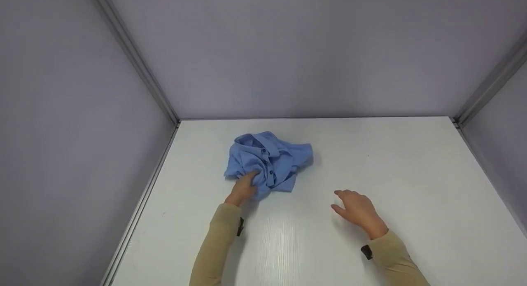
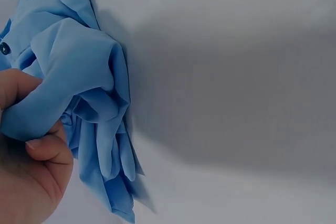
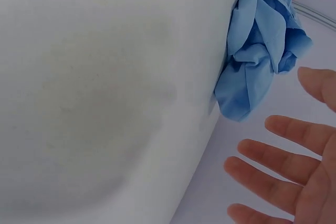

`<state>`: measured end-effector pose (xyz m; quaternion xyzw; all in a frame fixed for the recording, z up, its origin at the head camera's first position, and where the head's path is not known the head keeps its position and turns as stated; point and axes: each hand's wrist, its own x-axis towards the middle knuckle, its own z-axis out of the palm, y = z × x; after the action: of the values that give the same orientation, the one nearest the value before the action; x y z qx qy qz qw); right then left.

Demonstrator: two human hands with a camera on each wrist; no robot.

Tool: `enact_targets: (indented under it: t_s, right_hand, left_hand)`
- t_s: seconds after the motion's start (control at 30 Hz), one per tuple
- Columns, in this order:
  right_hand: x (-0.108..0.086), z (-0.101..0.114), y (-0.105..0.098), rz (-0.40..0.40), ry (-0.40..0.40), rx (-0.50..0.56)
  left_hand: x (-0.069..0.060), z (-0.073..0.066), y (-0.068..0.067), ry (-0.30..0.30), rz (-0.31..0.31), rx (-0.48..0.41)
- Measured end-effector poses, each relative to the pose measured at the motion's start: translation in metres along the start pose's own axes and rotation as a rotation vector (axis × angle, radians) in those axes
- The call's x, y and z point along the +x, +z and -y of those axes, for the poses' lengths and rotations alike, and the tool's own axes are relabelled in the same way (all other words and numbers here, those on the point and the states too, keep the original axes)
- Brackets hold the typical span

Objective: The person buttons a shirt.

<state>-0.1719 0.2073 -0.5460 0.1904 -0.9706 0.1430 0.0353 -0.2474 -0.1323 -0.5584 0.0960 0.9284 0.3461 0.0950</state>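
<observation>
A crumpled blue shirt (image 1: 284,162) with a collar and dark buttons lies in a heap left of centre on the white table. My left hand (image 1: 243,188) pinches a fold at its near edge; in the left wrist view the cloth (image 2: 79,61) passes between thumb and fingers of that hand (image 2: 37,171). Apart from the shirt, to its right and nearer to me, my right hand (image 1: 357,208) hovers above the table. The right wrist view shows this hand (image 3: 294,166) with its fingers spread and nothing in them, the shirt (image 3: 257,45) beyond.
The white tabletop (image 1: 411,166) is bounded by a grey back panel (image 1: 313,55) and grey side panels, the left one (image 1: 61,133) close to the table's edge. Metal rails (image 1: 136,63) run along the corners. Dark bands sit at both wrists.
</observation>
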Motion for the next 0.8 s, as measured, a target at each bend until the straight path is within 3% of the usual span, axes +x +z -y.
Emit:
enact_targets:
  t_s: [0.2,0.3,0.57,0.67,0.8]
  right_hand:
    - [0.01,0.007,0.001,-0.113,-0.057,-0.018]
    - [0.014,0.009,0.001,-0.16,-0.086,-0.013]
    - [0.015,0.01,0.001,-0.238,-0.097,0.036]
    - [0.014,0.009,0.002,-0.237,-0.079,0.035]
    - [0.012,0.009,0.003,-0.225,-0.066,0.038]
  left_hand:
    - [-0.011,-0.013,0.018,0.158,0.082,0.011]
    - [-0.017,-0.021,0.028,0.208,0.116,0.044]
    - [-0.034,-0.039,0.046,0.3,0.203,0.086]
    - [-0.038,-0.042,0.051,0.345,0.222,0.11]
    - [-0.042,-0.045,0.055,0.351,0.249,0.114]
